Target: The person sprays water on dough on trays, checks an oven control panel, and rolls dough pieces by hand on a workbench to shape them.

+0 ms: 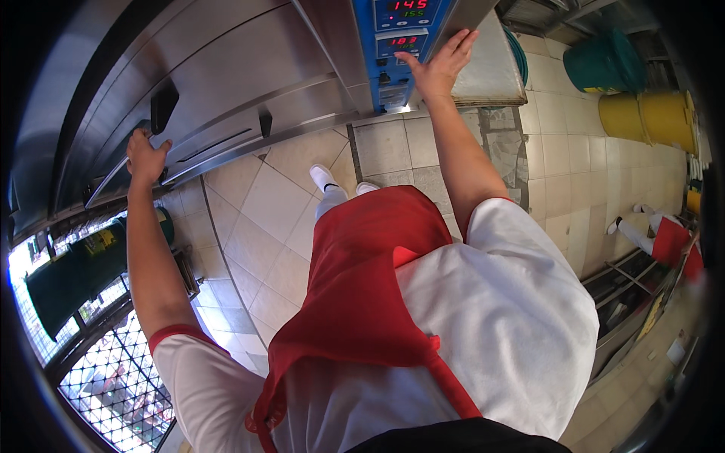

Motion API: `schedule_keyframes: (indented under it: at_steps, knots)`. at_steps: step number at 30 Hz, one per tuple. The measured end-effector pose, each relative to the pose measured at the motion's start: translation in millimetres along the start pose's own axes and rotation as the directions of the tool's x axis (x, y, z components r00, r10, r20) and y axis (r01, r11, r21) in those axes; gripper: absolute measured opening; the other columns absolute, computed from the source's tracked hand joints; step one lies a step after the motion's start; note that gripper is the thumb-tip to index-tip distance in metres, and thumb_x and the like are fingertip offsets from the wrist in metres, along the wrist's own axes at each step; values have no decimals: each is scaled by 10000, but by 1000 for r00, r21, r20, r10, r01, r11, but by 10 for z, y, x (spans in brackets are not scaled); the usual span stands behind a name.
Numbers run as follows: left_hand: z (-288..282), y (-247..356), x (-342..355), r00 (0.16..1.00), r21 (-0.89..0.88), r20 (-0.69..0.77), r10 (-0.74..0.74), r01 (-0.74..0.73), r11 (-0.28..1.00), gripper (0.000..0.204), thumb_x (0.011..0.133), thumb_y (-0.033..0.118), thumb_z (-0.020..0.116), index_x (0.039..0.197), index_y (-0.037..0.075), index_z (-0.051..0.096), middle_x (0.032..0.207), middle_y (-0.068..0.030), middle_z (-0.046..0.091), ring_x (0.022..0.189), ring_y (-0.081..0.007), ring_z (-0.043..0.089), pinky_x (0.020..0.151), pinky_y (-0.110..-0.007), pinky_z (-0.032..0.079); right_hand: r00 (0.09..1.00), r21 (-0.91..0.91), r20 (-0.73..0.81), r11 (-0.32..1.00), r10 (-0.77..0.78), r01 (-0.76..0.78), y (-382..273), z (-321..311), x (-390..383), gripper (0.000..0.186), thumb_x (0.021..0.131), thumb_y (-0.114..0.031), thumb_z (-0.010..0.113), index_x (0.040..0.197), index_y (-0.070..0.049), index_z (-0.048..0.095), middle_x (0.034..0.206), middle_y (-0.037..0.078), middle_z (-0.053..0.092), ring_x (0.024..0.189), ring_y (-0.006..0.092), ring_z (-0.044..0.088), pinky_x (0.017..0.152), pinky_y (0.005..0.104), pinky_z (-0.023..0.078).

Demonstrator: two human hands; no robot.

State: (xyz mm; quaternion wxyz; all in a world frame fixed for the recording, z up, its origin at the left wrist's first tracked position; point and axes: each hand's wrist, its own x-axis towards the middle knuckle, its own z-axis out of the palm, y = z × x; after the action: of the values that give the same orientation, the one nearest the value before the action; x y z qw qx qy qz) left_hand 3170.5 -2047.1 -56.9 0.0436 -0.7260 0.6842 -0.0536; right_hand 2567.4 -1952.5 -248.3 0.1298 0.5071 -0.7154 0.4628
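Tiled floor (260, 196): pale squares, white shoes (322, 177) near 11 o'clock.
Red apron (374, 257): nearest, draped across the centre.
Left hand (147, 156): toward 10 o'clock, fingers bent at a metal bar (108, 183) below a dark bracket (164, 109); cannot tell whether wrapped round.
Right hand (440, 73): at 1 o'clock, fingers spread, grasping nothing, thumb on the control panel (370, 68).
Steel oven (249, 45): from 10 to 12 o'clock, under both hands.
Risk: possible burn from hot door metal; possible changed setting from a stray thumb press.
In the way: pale-topped unit (491, 72) at 1 o'clock, close beside the panel.
Bins: dark green bin (79, 264) at 9 o'clock; yellow bin (648, 121) between 2 and 3.
Co-worker (668, 241): at 3 o'clock, well apart.
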Motion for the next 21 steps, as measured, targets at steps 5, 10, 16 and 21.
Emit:
schedule_keyframes:
  at_steps: [5,10,16,21]
  knots:
    - [-32,49,-25,1000,3,-9,3,-3,1000,758,821,384,817,1422,58,490,1471,-178,531,1416,-390,445,1136,-556,380,1000,-12,11,1000,-21,21,28,29,-10,1594,618,-581,946,1648,-103,-173,1689,311,-115,1515,563,111,1224,618,247]
    - [-42,56,-32,1000,-1,-17,7,-7,1000,758,824,374,815,1421,41,487,1464,-195,530,1417,-395,440,1150,-522,379,1000,-10,28,1000,-6,7,27,40,-10,1577,636,-630,924,1645,-64,-147,1689,322,-92,1505,562,133,1220,613,245]
    - [-84,123,-60,1000,-12,-12,4,-4,1000,745,829,359,814,1417,39,487,1469,-197,523,1421,-394,434,1157,-512,375,999,-25,43,1000,-5,7,13,17,-3,1594,625,-576,946,1642,-93,-182,1681,317,-132,1513,562,107,1229,615,238]
    - [-83,125,-61,1000,-19,-4,-5,5,1000,746,829,358,814,1419,42,485,1473,-195,520,1422,-396,432,1158,-511,376,999,-31,49,999,-8,10,17,13,-3,1594,632,-588,938,1639,-96,-195,1680,315,-139,1515,560,100,1229,616,235]
